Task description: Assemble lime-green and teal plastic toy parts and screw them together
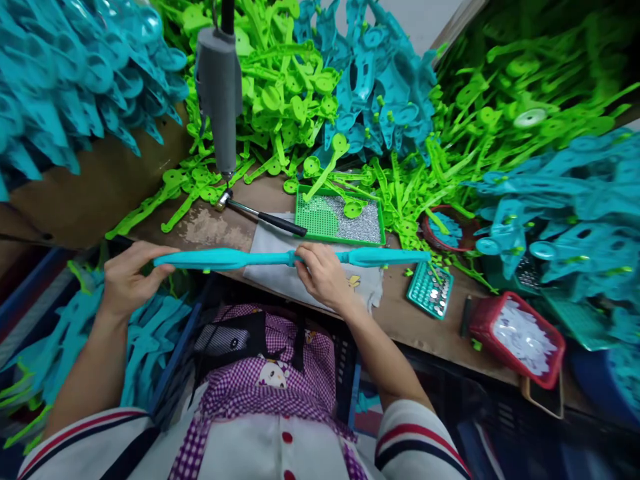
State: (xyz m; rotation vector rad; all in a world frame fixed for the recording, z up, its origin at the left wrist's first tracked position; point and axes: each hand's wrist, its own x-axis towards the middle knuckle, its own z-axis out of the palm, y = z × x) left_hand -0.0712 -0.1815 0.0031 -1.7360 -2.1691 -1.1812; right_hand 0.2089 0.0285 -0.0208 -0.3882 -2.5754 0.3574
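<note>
At the flat brown worktop [235,233]: left hand [129,279] pinching, right hand [324,275] gripping long turquoise plastic part [267,259].
A loosened pinch could drop it.

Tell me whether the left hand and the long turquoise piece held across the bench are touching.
Touching. The head view shows it: the left hand pinches one end of the long turquoise piece between thumb and fingers.

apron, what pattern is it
The apron is purple-and-white checked, with a cartoon print; best seen in the head view.
</note>
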